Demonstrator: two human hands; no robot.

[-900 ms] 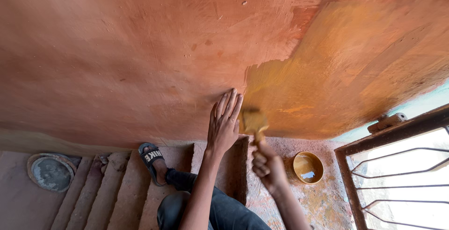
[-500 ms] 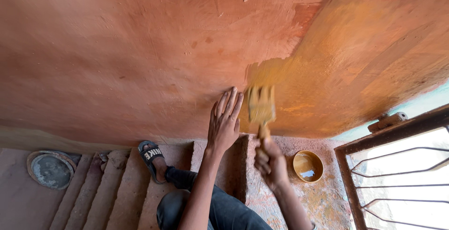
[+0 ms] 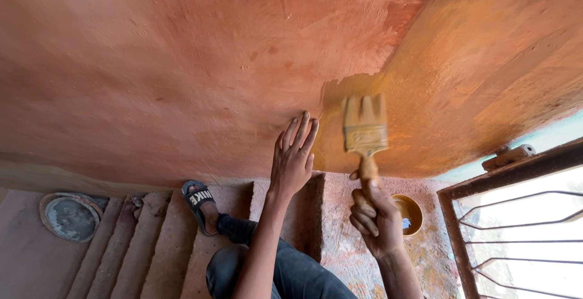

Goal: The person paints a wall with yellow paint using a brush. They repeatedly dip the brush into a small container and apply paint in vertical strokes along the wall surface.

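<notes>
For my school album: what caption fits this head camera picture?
Right hand holds a paintbrush against an orange wall; left hand rests flat on it.

Left hand (image 3: 293, 159) raised, palm flat forward, fingers straight and slightly spread, forearm running up from near edge. Right hand (image 3: 375, 220) lower, to the right, fist closed, knuckles toward camera, wrist bent.

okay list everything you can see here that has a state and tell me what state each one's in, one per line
Left hand: open, palm flat against the wall.
Right hand: closed around the brush handle.
Paintbrush: upright, bristles up, coated in yellow-orange paint.
Wall: partly painted; glossy yellow-orange on the right, matte reddish-brown on the left.
Small bowl: on the ledge, holding yellow paint.
Round pan: on the steps, grey inside.
Window grille: barred, frame dark.
</notes>
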